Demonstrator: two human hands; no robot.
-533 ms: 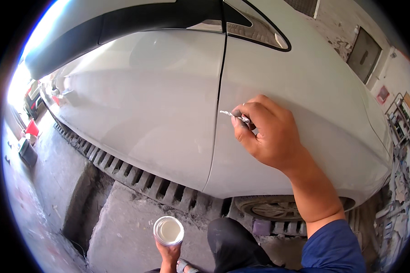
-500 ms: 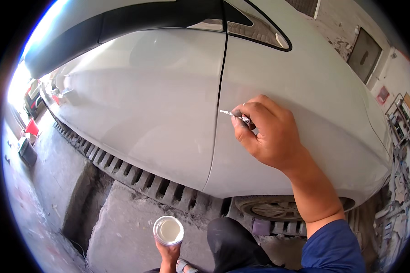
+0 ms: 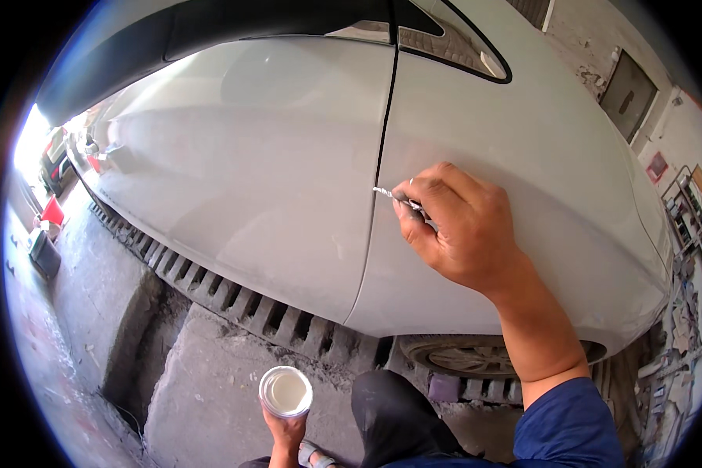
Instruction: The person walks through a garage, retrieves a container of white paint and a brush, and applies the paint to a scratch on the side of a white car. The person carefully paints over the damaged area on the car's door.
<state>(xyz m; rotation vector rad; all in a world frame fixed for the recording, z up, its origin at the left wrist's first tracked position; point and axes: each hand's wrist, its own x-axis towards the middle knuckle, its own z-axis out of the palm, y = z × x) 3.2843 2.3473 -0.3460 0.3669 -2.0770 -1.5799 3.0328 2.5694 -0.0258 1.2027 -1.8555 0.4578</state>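
Note:
My right hand point(image 3: 464, 226) pinches a thin, twisted whitish strip point(image 3: 381, 192) between thumb and forefinger, in front of the pale car's rear side. The strip's tip lies over the dark door seam point(image 3: 381, 144); whether it touches the paintwork I cannot tell. White smears mark the fingertips. Lower down, my left hand point(image 3: 284, 427) grips a round can point(image 3: 310, 395) from below and behind, its open top facing up. Creamy white paint-like liquid point(image 3: 290, 391) shows inside. The car door point(image 3: 242, 171) left of the seam is closed and has dull, greyish patches.
Under the car runs a slotted concrete strip point(image 3: 285, 321), with a rear wheel point(image 3: 476, 355) to its right. A sunken channel point(image 3: 148, 343) cuts the floor at left. Beyond it stand a dark bucket point(image 3: 45, 253) and a red object point(image 3: 53, 210). Shelving point(image 3: 682, 210) clutters the far right.
The strip's tip has moved slightly left against the car, from just right of the seam onto it. My left hand keeps its hold on the can. The whole view has shifted a little.

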